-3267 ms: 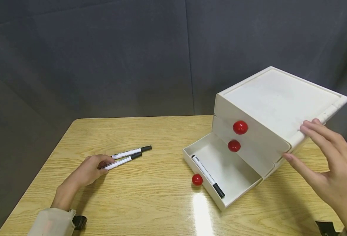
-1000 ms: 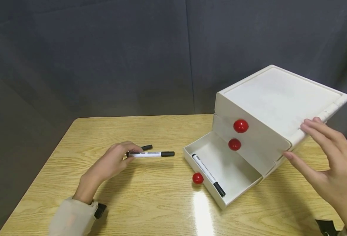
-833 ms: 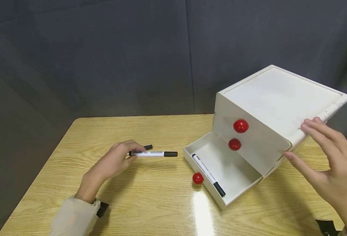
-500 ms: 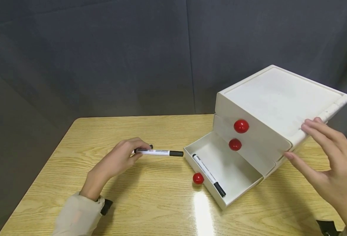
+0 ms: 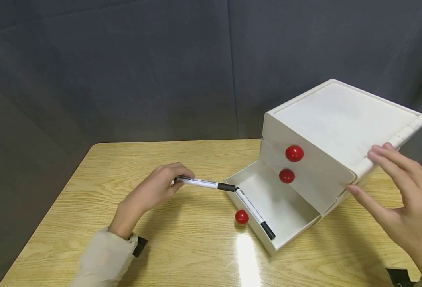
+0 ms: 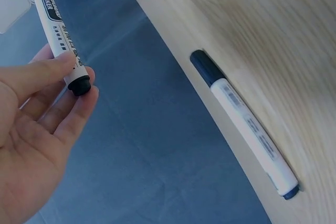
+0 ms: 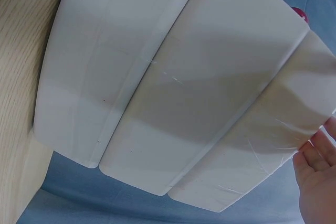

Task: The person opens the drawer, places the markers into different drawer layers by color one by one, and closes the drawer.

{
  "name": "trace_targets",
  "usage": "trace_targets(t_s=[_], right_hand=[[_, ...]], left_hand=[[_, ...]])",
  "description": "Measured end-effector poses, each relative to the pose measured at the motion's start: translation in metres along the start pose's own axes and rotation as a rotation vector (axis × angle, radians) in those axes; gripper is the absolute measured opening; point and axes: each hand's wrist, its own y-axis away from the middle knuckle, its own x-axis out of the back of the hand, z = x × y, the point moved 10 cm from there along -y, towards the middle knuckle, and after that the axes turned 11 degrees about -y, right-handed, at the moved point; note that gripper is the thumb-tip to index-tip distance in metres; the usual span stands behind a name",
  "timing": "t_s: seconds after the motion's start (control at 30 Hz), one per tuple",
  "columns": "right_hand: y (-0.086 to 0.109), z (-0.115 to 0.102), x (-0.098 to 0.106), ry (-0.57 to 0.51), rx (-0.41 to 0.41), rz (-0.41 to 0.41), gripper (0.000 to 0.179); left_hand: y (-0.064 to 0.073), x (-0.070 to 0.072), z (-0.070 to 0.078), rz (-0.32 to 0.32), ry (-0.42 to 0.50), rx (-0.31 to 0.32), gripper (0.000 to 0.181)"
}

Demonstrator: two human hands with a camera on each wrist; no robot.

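My left hand [image 5: 157, 187] pinches a white marker [image 5: 204, 183] with black ends, held near its rear between thumb and fingers. The marker's black cap hangs over the left corner of the pulled-out bottom drawer [image 5: 281, 211]. A second marker [image 5: 251, 208] lies inside that drawer along its front wall. The left wrist view shows another marker [image 6: 252, 129] on the table; in the head view my hand hides it. My right hand [image 5: 408, 195] rests at the near right corner of the white drawer unit [image 5: 347, 119], fingers extended on the top edge and thumb at the front corner.
Two red knobs mark the upper drawers, an upper knob [image 5: 294, 153] and a middle knob [image 5: 286, 175], both drawers closed. A third red knob [image 5: 241, 217] sticks out from the pulled-out drawer's front. The wooden table [image 5: 182, 247] ends at a dark curtain [image 5: 160, 71].
My left hand picked one marker up from beside another on the table and carried it rightward to the drawer's corner. The right hand and the drawer unit have hardly moved.
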Motion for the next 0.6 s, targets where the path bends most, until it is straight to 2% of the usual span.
trace_targets(t_s=[0.23,0.6], right_hand=[[0.000,0.000,0.000,-0.003,0.004,-0.001,0.074],[-0.001,-0.004,-0.002,0.020,0.000,-0.011,0.074]], left_hand=[[-0.010,0.004,0.018,0.022,-0.025,-0.062,0.023],[-0.020,0.002,0.032,0.025,-0.023,-0.092,0.025]])
